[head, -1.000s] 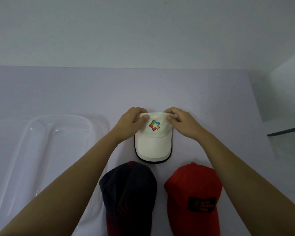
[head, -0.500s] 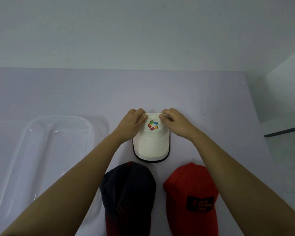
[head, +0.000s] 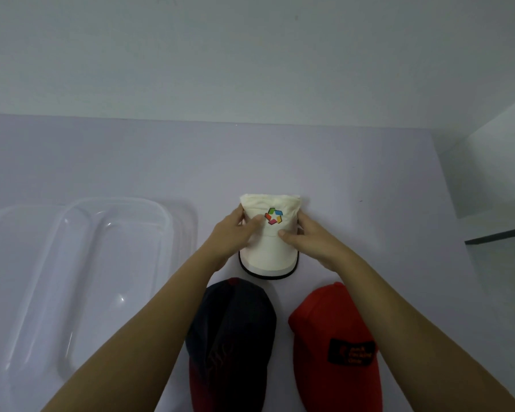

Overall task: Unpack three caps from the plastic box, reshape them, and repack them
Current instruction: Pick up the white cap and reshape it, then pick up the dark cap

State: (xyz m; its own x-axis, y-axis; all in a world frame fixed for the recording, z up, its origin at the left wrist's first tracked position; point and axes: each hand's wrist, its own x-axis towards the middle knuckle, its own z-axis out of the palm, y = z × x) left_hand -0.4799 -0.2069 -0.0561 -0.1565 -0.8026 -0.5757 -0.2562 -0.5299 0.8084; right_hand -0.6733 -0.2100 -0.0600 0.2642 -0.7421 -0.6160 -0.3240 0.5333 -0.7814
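On the lilac table (head: 339,173), left hand (head: 235,230) and right hand (head: 306,236) grip the white cap (head: 268,251), fingers mostly hidden behind it.

This is looking like a bare test station, not a lived-in room: a plain pale lilac tabletop (head: 339,162) is filling the view, a blank white wall (head: 250,55) is rising behind that tabletop, a plain white block (head: 494,162) is standing at its right edge, and a clear moulded plastic box (head: 72,263) is lying on its left side.
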